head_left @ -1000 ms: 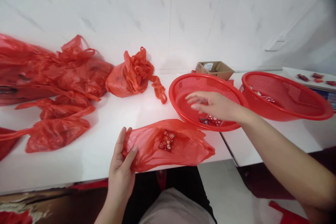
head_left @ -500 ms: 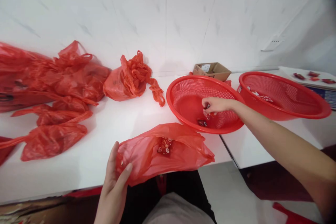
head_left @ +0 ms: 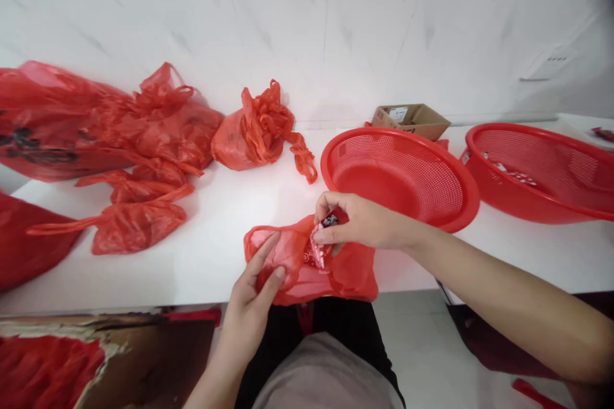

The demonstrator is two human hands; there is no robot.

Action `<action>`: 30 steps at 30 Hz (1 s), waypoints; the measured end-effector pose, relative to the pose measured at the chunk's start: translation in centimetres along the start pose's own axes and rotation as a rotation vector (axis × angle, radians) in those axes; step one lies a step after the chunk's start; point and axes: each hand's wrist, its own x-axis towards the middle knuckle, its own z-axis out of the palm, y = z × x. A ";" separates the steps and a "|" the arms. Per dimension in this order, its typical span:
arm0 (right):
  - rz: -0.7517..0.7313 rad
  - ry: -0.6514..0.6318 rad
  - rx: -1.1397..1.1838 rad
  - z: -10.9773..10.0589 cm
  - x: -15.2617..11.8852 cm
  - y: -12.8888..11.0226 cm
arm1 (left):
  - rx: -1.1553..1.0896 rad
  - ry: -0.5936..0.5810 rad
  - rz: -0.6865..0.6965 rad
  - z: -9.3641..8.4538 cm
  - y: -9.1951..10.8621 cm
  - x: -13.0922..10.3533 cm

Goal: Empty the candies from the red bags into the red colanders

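My left hand point(head_left: 250, 297) is closed on the left rim of a thin red plastic bag point(head_left: 357, 278), which lies at the front edge of the white table with its mouth open. Over that mouth, my right hand point(head_left: 357, 220) pinches small shiny red packets point(head_left: 318, 249) printed with white and black. Its fingertips reach into the opening, and part of the packets is hidden by the fingers and the film. Just behind my right forearm stands a red mesh basket point(head_left: 374, 176); the forearm covers part of its front rim, and no packets show in its visible part.
At the right, a second red basket point(head_left: 542, 204) has a few packets inside. A small cardboard box point(head_left: 432, 121) stands by the wall. Knotted red bags point(head_left: 249, 140) fill the left and back. An open carton point(head_left: 57, 364) with red material is below left.
My right hand has come out of the near basket with the packets and moved left to the bag. The packets lying in that basket no longer show. My view has shifted slightly left.
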 end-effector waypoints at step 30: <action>-0.003 0.091 0.405 1.2 0.0 3.4 | -0.163 0.065 0.032 -2.0 -2.6 1.5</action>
